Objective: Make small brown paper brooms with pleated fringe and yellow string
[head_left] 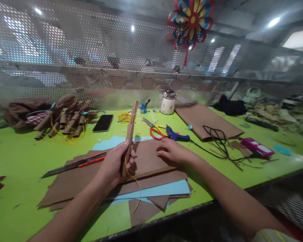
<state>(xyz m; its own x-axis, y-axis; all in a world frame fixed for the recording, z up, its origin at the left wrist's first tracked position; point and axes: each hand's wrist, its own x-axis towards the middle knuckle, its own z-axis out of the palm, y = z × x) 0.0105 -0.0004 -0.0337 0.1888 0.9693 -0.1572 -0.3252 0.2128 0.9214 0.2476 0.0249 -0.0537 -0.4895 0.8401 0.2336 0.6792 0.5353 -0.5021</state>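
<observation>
My left hand (pixel 114 159) is closed around a slim rolled brown paper tube (pixel 130 132), tilted upright. Yellow string (pixel 139 196) runs along the tube, and its loose end trails down over the papers. Low over the stacked brown paper sheets (pixel 146 158) is my right hand (pixel 170 150), its fingers loosely bent and holding nothing that I can see. Just beyond it lie scissors (pixel 158 132) with red and yellow handles and a blue glue gun (pixel 178 135). A red and black utility knife (pixel 78 164) rests on the sheets left of my left hand.
Tied brown paper rolls (pixel 70 122) are heaped at the back left beside a phone (pixel 103 123). A coil of yellow string (pixel 124 117), a small blue jar (pixel 143 108) and a white bottle (pixel 168 102) stand behind. A black cord (pixel 212 152) leads to a magenta power block (pixel 258 148).
</observation>
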